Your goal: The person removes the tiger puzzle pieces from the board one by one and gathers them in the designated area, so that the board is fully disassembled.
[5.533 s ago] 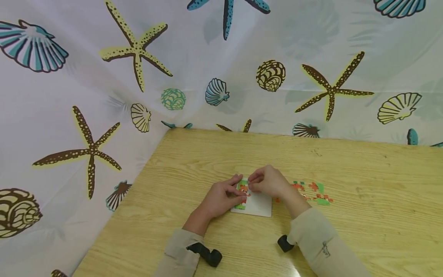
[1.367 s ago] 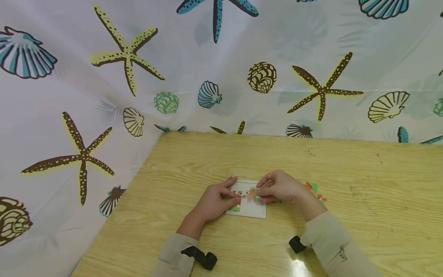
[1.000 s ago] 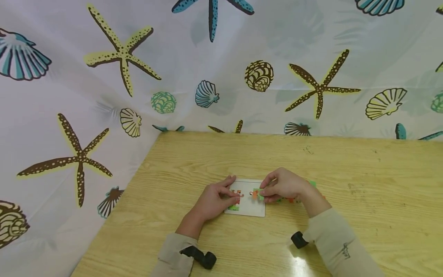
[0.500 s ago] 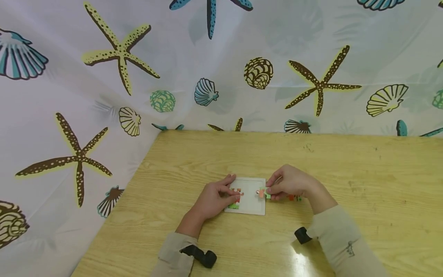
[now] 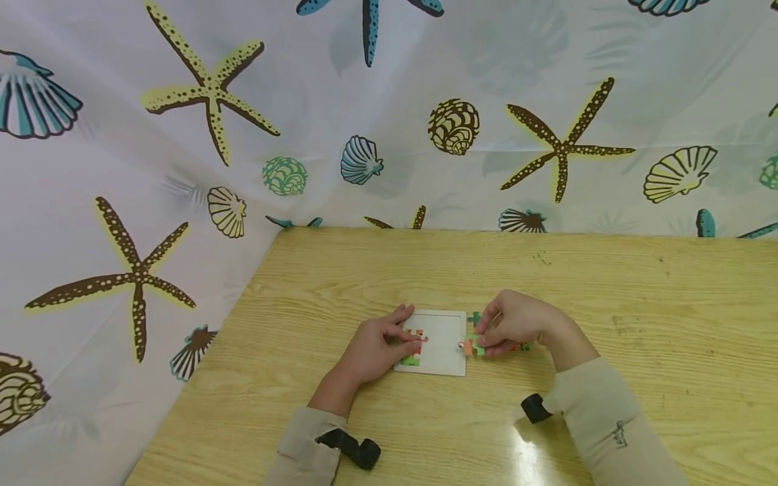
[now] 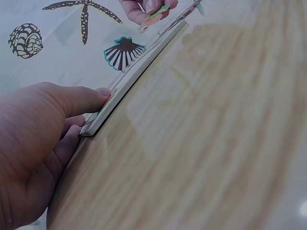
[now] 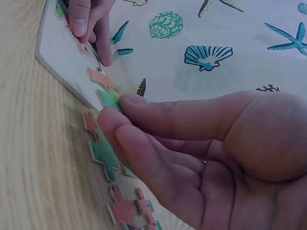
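Note:
A white puzzle tray (image 5: 442,358) lies on the table, with a few red, orange and green jigsaw pieces (image 5: 411,360) along its left side. My left hand (image 5: 371,351) holds that side; in the left wrist view its thumb (image 6: 86,99) lies on top, other fingers at the edge. Just past the tray's right edge, my right hand (image 5: 519,320) pinches an orange and green jigsaw piece (image 7: 110,97) between thumb and fingers. Loose jigsaw pieces (image 7: 104,155) lie under and beside this hand, which partly hides them in the head view.
The wooden table (image 5: 340,270) meets a white curtain (image 5: 401,182) printed with shells and starfish at the back and left. More loose red pieces (image 7: 125,209) lie near the right hand. Black wrist mounts (image 5: 367,454) stick out from both sleeves.
My right hand has moved rightward with the orange and green jigsaw piece, from over the tray to past its right edge. The tray's upper left, filled earlier, is bare. My left hand stays put.

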{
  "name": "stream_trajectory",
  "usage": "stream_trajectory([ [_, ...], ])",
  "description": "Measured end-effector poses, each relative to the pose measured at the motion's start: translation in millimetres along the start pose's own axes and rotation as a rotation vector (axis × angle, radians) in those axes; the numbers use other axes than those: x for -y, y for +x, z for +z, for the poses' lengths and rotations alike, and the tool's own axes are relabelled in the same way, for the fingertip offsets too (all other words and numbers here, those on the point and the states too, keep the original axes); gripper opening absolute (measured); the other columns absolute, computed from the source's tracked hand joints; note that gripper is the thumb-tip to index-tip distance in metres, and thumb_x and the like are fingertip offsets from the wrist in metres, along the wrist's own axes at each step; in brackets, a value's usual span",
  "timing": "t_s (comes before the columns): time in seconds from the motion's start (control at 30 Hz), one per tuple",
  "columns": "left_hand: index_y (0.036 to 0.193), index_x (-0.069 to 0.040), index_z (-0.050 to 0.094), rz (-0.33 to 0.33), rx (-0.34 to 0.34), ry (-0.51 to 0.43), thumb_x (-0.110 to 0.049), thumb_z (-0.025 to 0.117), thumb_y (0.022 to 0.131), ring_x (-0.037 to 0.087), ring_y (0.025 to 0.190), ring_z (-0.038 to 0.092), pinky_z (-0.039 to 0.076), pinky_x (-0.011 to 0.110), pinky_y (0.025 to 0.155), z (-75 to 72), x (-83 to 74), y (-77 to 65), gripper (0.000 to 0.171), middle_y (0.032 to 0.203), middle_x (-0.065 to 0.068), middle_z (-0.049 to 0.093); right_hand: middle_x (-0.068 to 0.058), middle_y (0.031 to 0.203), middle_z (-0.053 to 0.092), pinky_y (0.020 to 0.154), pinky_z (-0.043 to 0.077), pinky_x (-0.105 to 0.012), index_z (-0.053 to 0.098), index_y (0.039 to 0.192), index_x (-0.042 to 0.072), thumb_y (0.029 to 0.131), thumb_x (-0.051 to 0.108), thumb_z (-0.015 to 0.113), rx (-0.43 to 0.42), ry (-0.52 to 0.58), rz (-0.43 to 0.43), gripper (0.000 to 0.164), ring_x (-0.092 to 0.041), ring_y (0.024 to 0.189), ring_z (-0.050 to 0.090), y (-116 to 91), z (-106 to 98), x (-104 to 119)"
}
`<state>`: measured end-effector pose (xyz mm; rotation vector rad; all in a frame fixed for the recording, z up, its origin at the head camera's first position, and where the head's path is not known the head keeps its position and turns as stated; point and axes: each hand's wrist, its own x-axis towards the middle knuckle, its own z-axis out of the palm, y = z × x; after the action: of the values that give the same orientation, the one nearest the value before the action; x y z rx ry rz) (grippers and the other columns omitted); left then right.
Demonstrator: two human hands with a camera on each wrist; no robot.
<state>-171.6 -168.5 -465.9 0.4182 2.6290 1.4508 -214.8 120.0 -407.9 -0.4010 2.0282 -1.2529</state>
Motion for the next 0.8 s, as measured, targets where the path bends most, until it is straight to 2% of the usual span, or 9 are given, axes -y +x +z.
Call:
stream_trajectory([
  [0.23, 0.096, -0.004, 0.084, 0.015, 0.006, -0.005, -0.010, 0.081, 0.091, 0.029, 0.152, 0.035, 0.033, 0.045, 0.122, -0.2, 2.2, 1.1, 0.008, 0.157, 0.010, 0.049, -0.013, 0.080, 0.073, 0.064, 0.062, -0.026, 0.068, 0.100, -0.011, 0.094, -0.009, 0.070, 0.005, -0.025, 0.006, 0.007, -0.014, 0.065, 0.072, -1.4, -1.2, -1.3],
  [0.53, 0.094, -0.007, 0.085, 0.029, -0.027, 0.019, -0.010, 0.083, 0.090, 0.028, 0.152, 0.037, 0.033, 0.045, 0.122, -6.9, 1.2, 7.4, 0.006, 0.155, 0.010, 0.052, -0.013, 0.078, 0.073, 0.063, 0.061, -0.026, 0.069, 0.095, -0.009, 0.092, -0.009, 0.072, 0.016, -0.049, 0.039, 0.004, -0.014, 0.064, 0.071, -0.1, -3.4, 5.1],
  [0.8, 0.095, -0.006, 0.085, -0.010, -0.010, 0.010, -0.013, 0.082, 0.091, 0.025, 0.153, 0.036, 0.032, 0.045, 0.123, 0.6, 4.5, 2.8, 0.008, 0.157, 0.007, 0.050, -0.011, 0.076, 0.073, 0.061, 0.061, -0.025, 0.071, 0.090, -0.006, 0.091, -0.006, 0.075, 0.028, -0.100, 0.090, 0.004, -0.013, 0.061, 0.070, -4.4, 1.3, 0.4],
])
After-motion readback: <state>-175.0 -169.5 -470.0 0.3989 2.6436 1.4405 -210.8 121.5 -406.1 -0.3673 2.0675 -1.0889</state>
